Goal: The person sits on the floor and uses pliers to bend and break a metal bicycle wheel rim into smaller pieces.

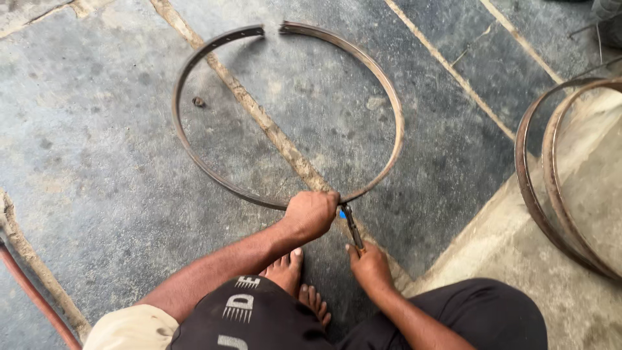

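A rusty metal hoop [194, 155] lies flat on the stone floor, its band split by a gap at the far side. My left hand [311, 214] is closed over the hoop's near edge. My right hand [369, 262] grips the handle of a thin metal tool [352, 225], whose tip meets the hoop right beside my left hand. A small blue spot shows where tool and hoop meet. My bare feet [295, 282] rest on the floor just below the hoop.
Two more rusty hoops [541, 188] lean or lie at the right edge over a pale concrete patch. A small bolt-like piece [198, 102] sits inside the hoop. A reddish pipe [35, 295] runs along the lower left corner.
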